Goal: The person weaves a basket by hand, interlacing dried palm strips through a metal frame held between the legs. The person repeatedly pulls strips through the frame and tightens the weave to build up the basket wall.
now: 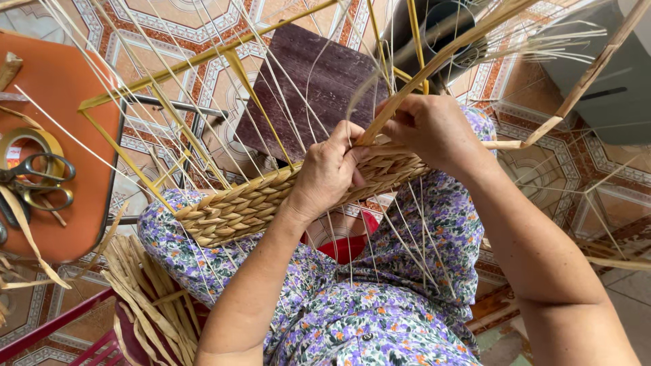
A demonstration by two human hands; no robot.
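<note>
Hands: two | left hand [329, 173] clasps one woven basket [271, 200] | right hand [434, 132] pinches one straw strand [441, 64]

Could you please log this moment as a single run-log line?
left hand: pressing woven basket band | right hand: gripping flat straw strand | scissors: on orange chair

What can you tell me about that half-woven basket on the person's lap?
The basket is a band of pale tan, flat plaited strands, straw-like in look, only partly woven. It lies tilted across the lap on the flowered dress. Thin stiff ribs and a yellow frame fan upward from it, unwoven. The left hand presses on its woven edge; the right hand pinches a loose strand beside it.
</note>
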